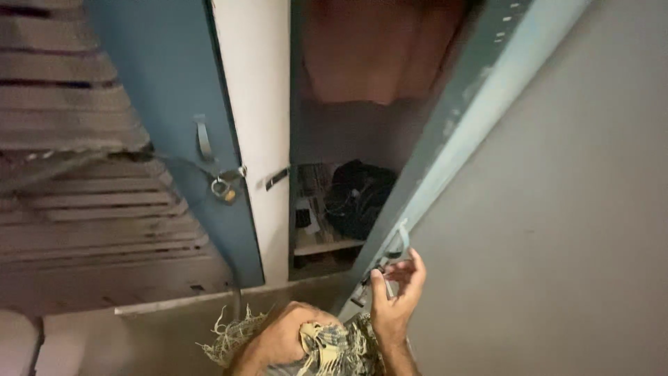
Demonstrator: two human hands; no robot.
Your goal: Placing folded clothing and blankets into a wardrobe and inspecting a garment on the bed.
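Note:
My right hand is up at the edge of an open grey-blue metal locker door. Its fingertips pinch the small metal latch just below the door's loop handle. My left hand is low in the frame, closed on a checked cloth with a frayed fringe. Inside the locker a reddish cloth hangs at the top. A black bag and small items lie on a shelf.
The neighbouring blue locker door is closed, with a handle and a padlock on its hasp. A wooden slatted frame fills the left. A plain grey wall stands to the right. A pale object is at the bottom left.

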